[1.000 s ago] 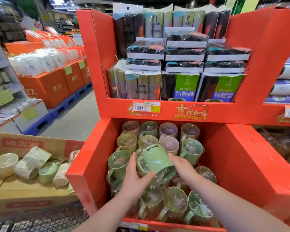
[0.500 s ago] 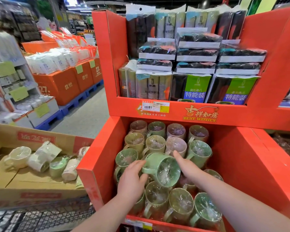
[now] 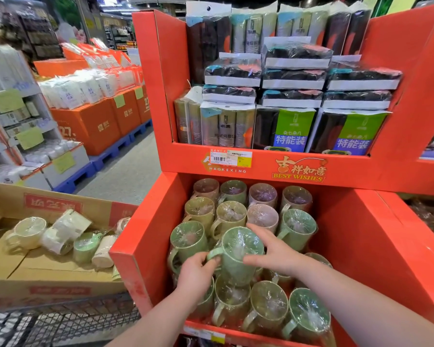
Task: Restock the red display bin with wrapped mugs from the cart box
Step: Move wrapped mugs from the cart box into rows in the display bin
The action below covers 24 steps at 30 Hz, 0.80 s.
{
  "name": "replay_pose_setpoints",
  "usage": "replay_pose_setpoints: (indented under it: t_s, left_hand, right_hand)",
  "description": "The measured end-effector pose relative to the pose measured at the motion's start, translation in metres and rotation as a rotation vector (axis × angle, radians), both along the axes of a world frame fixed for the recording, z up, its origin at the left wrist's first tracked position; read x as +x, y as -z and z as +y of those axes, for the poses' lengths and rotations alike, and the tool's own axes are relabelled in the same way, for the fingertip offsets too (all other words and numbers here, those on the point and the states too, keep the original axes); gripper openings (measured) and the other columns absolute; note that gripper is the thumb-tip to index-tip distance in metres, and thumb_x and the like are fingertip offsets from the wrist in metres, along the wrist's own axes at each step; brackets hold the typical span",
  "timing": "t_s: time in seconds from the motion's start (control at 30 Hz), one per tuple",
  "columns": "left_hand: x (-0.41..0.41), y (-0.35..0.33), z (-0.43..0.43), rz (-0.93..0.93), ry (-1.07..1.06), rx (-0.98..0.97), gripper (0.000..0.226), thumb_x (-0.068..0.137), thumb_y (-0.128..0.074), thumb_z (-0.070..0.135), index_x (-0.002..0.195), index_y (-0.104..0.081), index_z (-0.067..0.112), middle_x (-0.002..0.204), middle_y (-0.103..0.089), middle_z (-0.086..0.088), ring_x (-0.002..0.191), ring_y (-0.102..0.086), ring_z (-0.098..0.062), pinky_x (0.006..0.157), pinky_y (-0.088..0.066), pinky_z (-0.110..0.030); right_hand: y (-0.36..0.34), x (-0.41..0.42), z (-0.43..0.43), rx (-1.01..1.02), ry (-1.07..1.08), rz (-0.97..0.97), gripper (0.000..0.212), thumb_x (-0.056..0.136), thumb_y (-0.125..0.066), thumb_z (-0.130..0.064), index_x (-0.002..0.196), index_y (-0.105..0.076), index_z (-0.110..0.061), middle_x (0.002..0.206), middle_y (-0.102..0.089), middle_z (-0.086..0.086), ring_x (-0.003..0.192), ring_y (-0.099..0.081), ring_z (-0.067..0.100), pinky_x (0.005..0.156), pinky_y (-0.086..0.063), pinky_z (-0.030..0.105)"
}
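A green wrapped mug (image 3: 238, 251) stands upright, mouth up, among several wrapped mugs in the red display bin (image 3: 135, 249). My left hand (image 3: 198, 274) grips its handle on the left. On the mug's right side lies my right hand (image 3: 273, 251), fingers spread over the rim and wall. Left of the bin, the cardboard cart box (image 3: 48, 276) holds several wrapped mugs lying on their sides, cream and light green.
A red shelf (image 3: 286, 169) of packaged bag rolls overhangs the back of the bin. The wire cart (image 3: 60, 321) carries the box at lower left. Orange boxes on blue pallets (image 3: 98, 123) line the aisle on the left.
The green mug has turned from lying tilted on its side to standing mouth up and has sunk lower among the others. Both hands followed it down.
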State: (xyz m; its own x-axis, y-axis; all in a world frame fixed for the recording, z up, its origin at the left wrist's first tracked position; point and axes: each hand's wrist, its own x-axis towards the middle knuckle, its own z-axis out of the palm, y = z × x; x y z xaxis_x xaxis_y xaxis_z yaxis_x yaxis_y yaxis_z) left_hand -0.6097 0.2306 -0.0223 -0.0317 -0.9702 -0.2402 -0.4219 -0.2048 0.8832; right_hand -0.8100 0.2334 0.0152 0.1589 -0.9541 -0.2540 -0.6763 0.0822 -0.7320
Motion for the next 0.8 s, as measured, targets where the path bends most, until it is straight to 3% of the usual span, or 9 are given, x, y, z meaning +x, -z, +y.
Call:
replay_pose_setpoints:
  t_s: [0.1, 0.17, 0.2, 0.27, 0.33, 0.47, 0.63, 0.8]
  left_hand:
    - [-0.001, 0.000, -0.001, -0.032, 0.006, 0.026, 0.020, 0.090, -0.060, 0.029, 0.104, -0.066, 0.015, 0.068, -0.060, 0.009, 0.054, -0.050, -0.007, 0.050, -0.039, -0.024]
    - [0.000, 0.000, -0.001, -0.078, 0.018, 0.033, 0.041, 0.088, -0.062, 0.031, 0.126, -0.058, 0.017, 0.102, -0.068, 0.004, 0.085, -0.065, -0.016, 0.076, -0.053, -0.029]
    - [0.002, 0.000, 0.000, -0.131, 0.029, 0.027, 0.052, 0.087, -0.063, 0.033, 0.135, -0.050, 0.018, 0.120, -0.062, 0.002, 0.103, -0.063, -0.021, 0.090, -0.051, -0.033]
    - [0.005, -0.001, 0.001, -0.260, 0.051, -0.021, 0.060, 0.087, -0.061, 0.035, 0.141, -0.041, 0.019, 0.136, -0.050, 0.001, 0.117, -0.056, -0.023, 0.099, -0.045, -0.031]
    - [0.010, -0.004, 0.002, -0.355, 0.042, -0.122, 0.050, 0.091, -0.057, 0.032, 0.137, -0.044, 0.020, 0.138, -0.045, 0.003, 0.118, -0.052, -0.015, 0.095, -0.040, -0.023]
    - [0.022, -0.005, -0.002, -0.545, 0.066, -0.336, 0.036, 0.092, -0.051, 0.033, 0.127, -0.050, 0.024, 0.129, -0.044, 0.010, 0.122, -0.041, -0.011, 0.101, -0.036, -0.026]
    - [0.029, -0.002, -0.017, -0.765, 0.207, -0.366, 0.058, 0.088, -0.053, 0.047, 0.139, -0.035, 0.027, 0.145, -0.028, 0.011, 0.138, -0.018, -0.014, 0.115, -0.021, -0.035]
    - [0.030, 0.006, -0.026, -0.813, 0.296, -0.287, 0.070, 0.090, -0.054, 0.045, 0.148, -0.020, 0.026, 0.153, -0.017, 0.008, 0.143, -0.011, -0.019, 0.119, -0.011, -0.041]
  right_hand:
    - [0.001, 0.001, -0.002, 0.024, -0.064, 0.092, 0.111, 0.070, -0.079, -0.044, 0.151, -0.005, -0.027, 0.158, -0.007, -0.004, 0.145, -0.014, 0.014, 0.118, -0.018, 0.033]
    - [0.003, 0.002, -0.004, 0.036, -0.062, 0.134, 0.111, 0.070, -0.079, -0.044, 0.152, -0.006, -0.026, 0.157, -0.010, -0.002, 0.143, -0.019, 0.015, 0.116, -0.021, 0.031]
    - [0.005, 0.003, -0.006, 0.050, -0.052, 0.145, 0.111, 0.070, -0.079, -0.044, 0.152, -0.006, -0.025, 0.157, -0.011, -0.002, 0.143, -0.020, 0.016, 0.115, -0.023, 0.031]
    - [0.009, 0.004, -0.009, 0.080, -0.035, 0.168, 0.110, 0.071, -0.078, -0.043, 0.151, -0.005, -0.024, 0.157, -0.011, -0.001, 0.142, -0.022, 0.018, 0.115, -0.025, 0.031]
    - [0.010, 0.006, -0.013, 0.088, -0.041, 0.199, 0.110, 0.072, -0.077, -0.041, 0.152, -0.004, -0.024, 0.157, -0.011, 0.000, 0.142, -0.024, 0.020, 0.113, -0.027, 0.031]
    - [0.009, 0.015, -0.027, 0.085, -0.072, 0.223, 0.110, 0.072, -0.078, -0.037, 0.152, -0.003, -0.026, 0.158, -0.010, 0.002, 0.142, -0.025, 0.021, 0.113, -0.030, 0.033]
    - [0.011, 0.028, -0.047, 0.016, -0.211, 0.376, 0.108, 0.074, -0.076, -0.037, 0.152, -0.004, -0.024, 0.159, -0.011, 0.003, 0.145, -0.018, 0.020, 0.117, -0.021, 0.033]
    - [0.009, 0.029, -0.058, -0.090, -0.325, 0.617, 0.090, 0.076, -0.063, -0.035, 0.151, -0.013, -0.028, 0.160, -0.004, 0.000, 0.147, -0.008, 0.026, 0.119, -0.018, 0.043]
